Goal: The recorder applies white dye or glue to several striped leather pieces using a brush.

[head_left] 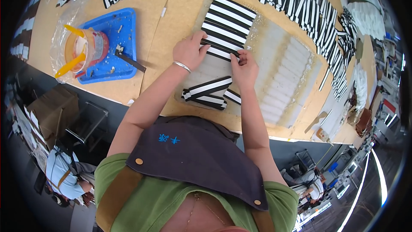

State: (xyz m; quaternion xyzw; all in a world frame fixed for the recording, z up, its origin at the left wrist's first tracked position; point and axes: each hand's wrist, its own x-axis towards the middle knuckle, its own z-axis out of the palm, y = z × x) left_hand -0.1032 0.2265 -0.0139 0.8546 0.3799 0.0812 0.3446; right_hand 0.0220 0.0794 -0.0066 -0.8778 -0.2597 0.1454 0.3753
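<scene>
Several black-and-white strips [229, 21] lie side by side in a striped row on a pale grey board. At the row's near edge is the lowest strip [221, 53]. My left hand [189, 52], with a silver bangle at the wrist, is closed on its left end, thumb and forefinger bent around it. My right hand [245, 66] pinches the same strip at its right end, fingers curled together. Between my forearms rests a small loose pile of strips [208, 89], crossed over one another. A short strip [232, 96] sticks out beside my right forearm.
A blue tray [128, 47] at the left holds a plastic-wrapped tub [101, 45] with yellow-handled tools and a dark-handled brush or scraper [131, 62]. Many more strips [296, 2] line the far and right sides of the table. A striped translucent sheet [287, 73] lies right.
</scene>
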